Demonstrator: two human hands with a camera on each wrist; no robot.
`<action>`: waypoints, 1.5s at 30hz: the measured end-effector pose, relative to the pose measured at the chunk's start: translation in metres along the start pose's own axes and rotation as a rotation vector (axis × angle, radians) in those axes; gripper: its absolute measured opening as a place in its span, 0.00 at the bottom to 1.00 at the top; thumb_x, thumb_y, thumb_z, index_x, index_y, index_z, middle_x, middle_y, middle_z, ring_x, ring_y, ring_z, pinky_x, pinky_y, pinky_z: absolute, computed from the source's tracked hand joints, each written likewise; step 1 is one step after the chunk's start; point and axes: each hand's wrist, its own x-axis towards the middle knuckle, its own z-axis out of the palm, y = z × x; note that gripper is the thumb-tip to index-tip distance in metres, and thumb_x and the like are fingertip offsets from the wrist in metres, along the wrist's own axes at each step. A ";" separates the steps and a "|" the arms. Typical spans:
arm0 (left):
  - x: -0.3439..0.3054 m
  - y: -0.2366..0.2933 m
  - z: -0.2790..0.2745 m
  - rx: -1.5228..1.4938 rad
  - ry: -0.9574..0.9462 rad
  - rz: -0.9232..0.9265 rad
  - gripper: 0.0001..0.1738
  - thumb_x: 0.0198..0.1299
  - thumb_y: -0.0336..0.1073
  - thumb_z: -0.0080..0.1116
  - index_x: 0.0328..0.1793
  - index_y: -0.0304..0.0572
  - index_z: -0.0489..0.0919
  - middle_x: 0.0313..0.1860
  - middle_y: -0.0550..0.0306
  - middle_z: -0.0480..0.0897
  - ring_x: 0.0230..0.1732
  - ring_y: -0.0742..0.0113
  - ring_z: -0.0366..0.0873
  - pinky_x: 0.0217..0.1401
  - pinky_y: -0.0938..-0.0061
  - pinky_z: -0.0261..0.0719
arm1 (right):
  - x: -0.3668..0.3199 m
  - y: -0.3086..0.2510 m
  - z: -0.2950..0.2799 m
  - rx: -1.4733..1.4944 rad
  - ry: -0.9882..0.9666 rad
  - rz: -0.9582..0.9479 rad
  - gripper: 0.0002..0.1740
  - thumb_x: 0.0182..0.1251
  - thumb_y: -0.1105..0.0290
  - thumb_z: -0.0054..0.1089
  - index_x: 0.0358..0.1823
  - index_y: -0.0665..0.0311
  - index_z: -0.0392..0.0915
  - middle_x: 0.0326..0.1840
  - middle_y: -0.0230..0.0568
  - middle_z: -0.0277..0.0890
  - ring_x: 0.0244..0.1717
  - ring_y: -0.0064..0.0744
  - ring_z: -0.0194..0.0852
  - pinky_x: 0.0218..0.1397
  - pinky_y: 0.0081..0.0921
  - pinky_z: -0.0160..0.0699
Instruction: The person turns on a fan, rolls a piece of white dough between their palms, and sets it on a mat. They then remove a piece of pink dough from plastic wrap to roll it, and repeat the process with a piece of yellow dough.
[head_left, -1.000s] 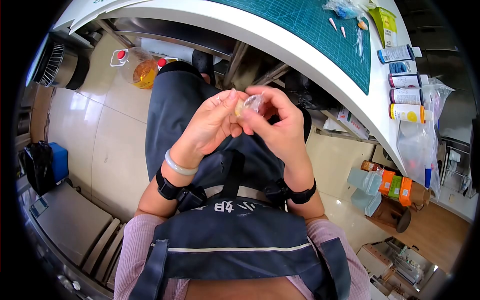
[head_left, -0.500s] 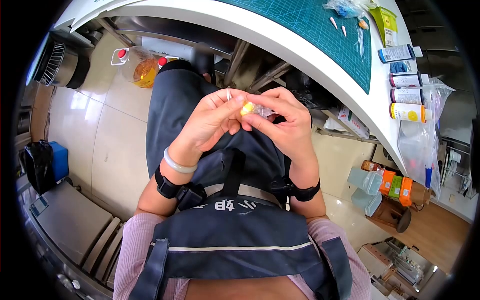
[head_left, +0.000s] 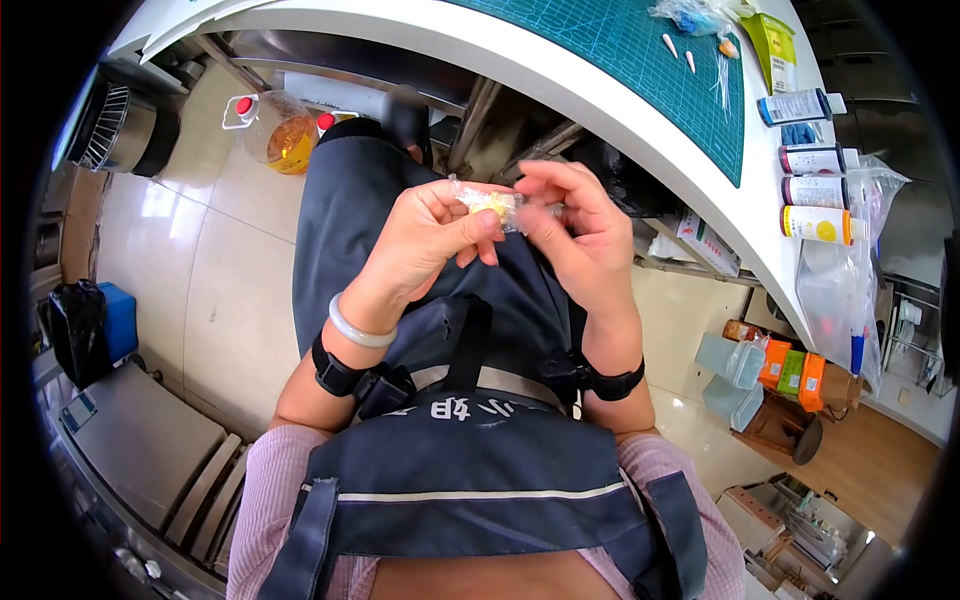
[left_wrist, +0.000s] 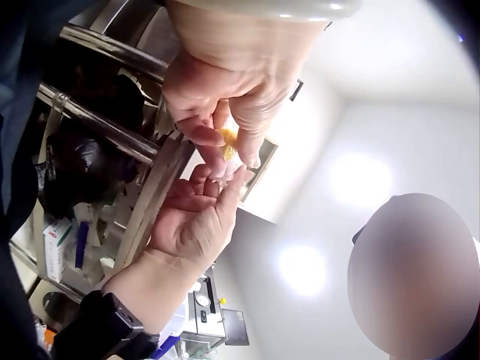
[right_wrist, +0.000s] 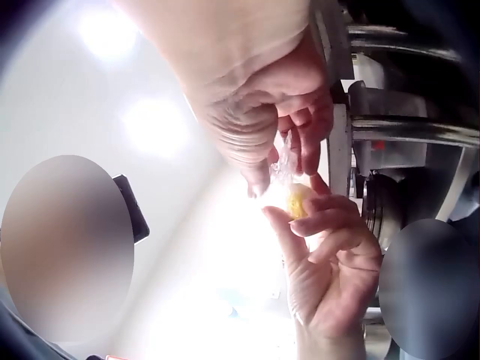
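Observation:
A small yellow lump in clear plastic wrap (head_left: 492, 205) is held up over the person's lap. My left hand (head_left: 440, 228) pinches it between thumb and fingers. In the left wrist view the yellow lump (left_wrist: 229, 142) shows between the left thumb and forefinger. My right hand (head_left: 585, 235) is at the wrap's loose end, its thumb and forefinger spread apart and blurred. In the right wrist view the gathered, twisted end of the plastic wrap (right_wrist: 283, 161) lies among the right thumb and fingers, while the left fingertips hold the yellow part below it.
Ahead stands a white table (head_left: 400, 38) with a green cutting mat (head_left: 640, 90). Two small pale cones (head_left: 680, 54) lie on the mat. Several labelled bottles (head_left: 815, 225) line the table's right edge, near a green pouch (head_left: 772, 55). An oil jug (head_left: 285, 140) stands on the floor.
The wrapped lump has turned in the fingers, and its plastic now spreads over the left fingertips. My right hand has drawn slightly right, its thumb and forefinger parting from their earlier pinch.

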 end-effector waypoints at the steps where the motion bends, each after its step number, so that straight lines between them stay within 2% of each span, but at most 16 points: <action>1: 0.000 0.000 -0.001 -0.032 -0.006 -0.021 0.16 0.57 0.31 0.63 0.50 0.31 0.79 0.36 0.55 0.83 0.28 0.76 0.79 0.25 0.88 0.70 | 0.001 -0.002 -0.002 -0.069 -0.049 -0.067 0.11 0.57 0.75 0.65 0.43 0.63 0.81 0.29 0.32 0.75 0.28 0.16 0.72 0.28 0.13 0.69; 7: 0.002 -0.005 -0.002 -0.053 0.005 0.032 0.15 0.58 0.30 0.63 0.50 0.31 0.79 0.36 0.55 0.83 0.28 0.75 0.79 0.24 0.88 0.70 | 0.000 0.007 -0.003 -0.141 -0.105 -0.222 0.10 0.56 0.82 0.63 0.40 0.69 0.82 0.30 0.36 0.77 0.31 0.20 0.75 0.31 0.14 0.71; 10: 0.002 -0.004 -0.002 -0.058 -0.010 0.038 0.15 0.56 0.29 0.64 0.49 0.32 0.78 0.36 0.55 0.83 0.29 0.75 0.79 0.26 0.88 0.71 | -0.005 0.006 0.001 -0.031 -0.025 -0.058 0.06 0.56 0.80 0.63 0.36 0.68 0.82 0.28 0.37 0.78 0.27 0.24 0.78 0.29 0.16 0.73; 13: 0.004 -0.007 -0.007 -0.120 -0.014 0.024 0.16 0.56 0.27 0.64 0.50 0.36 0.76 0.37 0.55 0.82 0.32 0.74 0.80 0.29 0.86 0.73 | -0.005 0.008 0.001 -0.007 0.076 0.057 0.06 0.54 0.80 0.64 0.35 0.67 0.82 0.35 0.40 0.78 0.33 0.27 0.79 0.32 0.18 0.74; 15: 0.005 -0.008 -0.008 -0.232 -0.001 0.029 0.16 0.56 0.27 0.63 0.51 0.37 0.75 0.39 0.55 0.82 0.33 0.73 0.80 0.31 0.85 0.74 | 0.004 0.006 -0.003 -0.281 0.079 -0.448 0.08 0.52 0.79 0.66 0.35 0.65 0.83 0.45 0.42 0.76 0.40 0.32 0.76 0.37 0.20 0.74; 16: 0.005 -0.009 -0.008 -0.344 0.011 0.031 0.16 0.57 0.27 0.62 0.51 0.39 0.74 0.40 0.55 0.82 0.35 0.72 0.80 0.33 0.85 0.75 | -0.001 0.001 -0.005 -0.232 0.013 -0.337 0.08 0.51 0.80 0.66 0.34 0.64 0.82 0.51 0.44 0.72 0.45 0.35 0.72 0.42 0.23 0.74; 20: 0.006 -0.008 -0.012 -0.513 -0.011 0.050 0.14 0.60 0.26 0.58 0.51 0.41 0.73 0.44 0.54 0.81 0.44 0.70 0.80 0.41 0.80 0.78 | -0.001 -0.001 -0.013 -0.153 -0.183 -0.344 0.07 0.49 0.80 0.65 0.31 0.65 0.80 0.49 0.44 0.72 0.44 0.35 0.72 0.42 0.24 0.74; 23: 0.006 -0.005 -0.008 -0.501 0.015 0.047 0.14 0.59 0.25 0.58 0.51 0.41 0.73 0.44 0.54 0.81 0.46 0.66 0.80 0.49 0.75 0.78 | -0.001 -0.001 -0.010 -0.123 -0.194 -0.334 0.08 0.48 0.79 0.65 0.33 0.64 0.80 0.50 0.43 0.71 0.42 0.33 0.72 0.41 0.25 0.74; 24: 0.006 -0.005 -0.005 -0.502 0.015 0.045 0.14 0.59 0.25 0.58 0.51 0.41 0.73 0.44 0.54 0.81 0.46 0.66 0.80 0.49 0.75 0.78 | -0.004 -0.006 -0.007 -0.129 -0.098 -0.215 0.09 0.50 0.77 0.66 0.34 0.64 0.80 0.51 0.42 0.70 0.40 0.27 0.72 0.37 0.21 0.74; 25: 0.005 -0.006 -0.002 -0.445 0.026 0.074 0.13 0.60 0.25 0.57 0.51 0.41 0.73 0.44 0.53 0.81 0.47 0.65 0.79 0.53 0.73 0.77 | -0.006 -0.007 0.007 0.122 0.105 -0.004 0.10 0.52 0.74 0.68 0.37 0.64 0.80 0.48 0.39 0.72 0.36 0.20 0.72 0.32 0.16 0.73; 27: 0.004 -0.007 -0.001 -0.389 0.036 0.103 0.13 0.60 0.25 0.57 0.51 0.41 0.72 0.45 0.52 0.80 0.48 0.64 0.79 0.56 0.71 0.76 | -0.007 0.001 0.009 0.214 0.104 0.225 0.12 0.53 0.73 0.69 0.39 0.65 0.80 0.42 0.36 0.74 0.32 0.16 0.71 0.30 0.12 0.73; 30: 0.004 -0.007 -0.002 -0.359 -0.018 0.108 0.12 0.60 0.25 0.57 0.50 0.41 0.72 0.46 0.52 0.80 0.50 0.63 0.78 0.59 0.69 0.74 | -0.007 0.019 0.012 -0.011 0.058 0.004 0.13 0.53 0.77 0.68 0.42 0.66 0.80 0.37 0.34 0.75 0.29 0.16 0.71 0.32 0.12 0.74; 33: 0.006 -0.010 -0.004 -0.451 -0.049 0.122 0.12 0.59 0.23 0.56 0.49 0.41 0.73 0.47 0.53 0.79 0.53 0.63 0.77 0.59 0.68 0.74 | -0.007 0.015 0.011 -0.036 0.089 -0.051 0.15 0.53 0.80 0.67 0.44 0.67 0.79 0.35 0.32 0.74 0.30 0.16 0.71 0.34 0.12 0.75; 37: 0.009 -0.016 -0.010 -0.480 0.001 0.148 0.14 0.57 0.21 0.56 0.49 0.42 0.74 0.45 0.54 0.79 0.54 0.61 0.76 0.59 0.69 0.73 | -0.007 0.016 0.013 0.050 0.139 -0.062 0.16 0.52 0.81 0.67 0.44 0.67 0.79 0.35 0.31 0.73 0.32 0.15 0.72 0.34 0.12 0.74; 43: 0.009 -0.019 -0.009 -0.525 -0.014 0.199 0.19 0.54 0.17 0.54 0.53 0.40 0.73 0.47 0.53 0.78 0.57 0.58 0.74 0.62 0.68 0.70 | -0.006 0.002 0.018 0.134 0.159 0.163 0.15 0.53 0.81 0.66 0.44 0.68 0.79 0.38 0.32 0.72 0.33 0.15 0.73 0.34 0.11 0.74; 45: 0.010 -0.018 -0.010 -0.516 -0.045 0.218 0.23 0.53 0.16 0.54 0.56 0.38 0.73 0.49 0.52 0.77 0.58 0.58 0.73 0.64 0.67 0.69 | -0.009 0.010 0.015 0.101 -0.003 0.124 0.11 0.54 0.82 0.64 0.41 0.68 0.80 0.39 0.34 0.74 0.33 0.17 0.74 0.32 0.13 0.74</action>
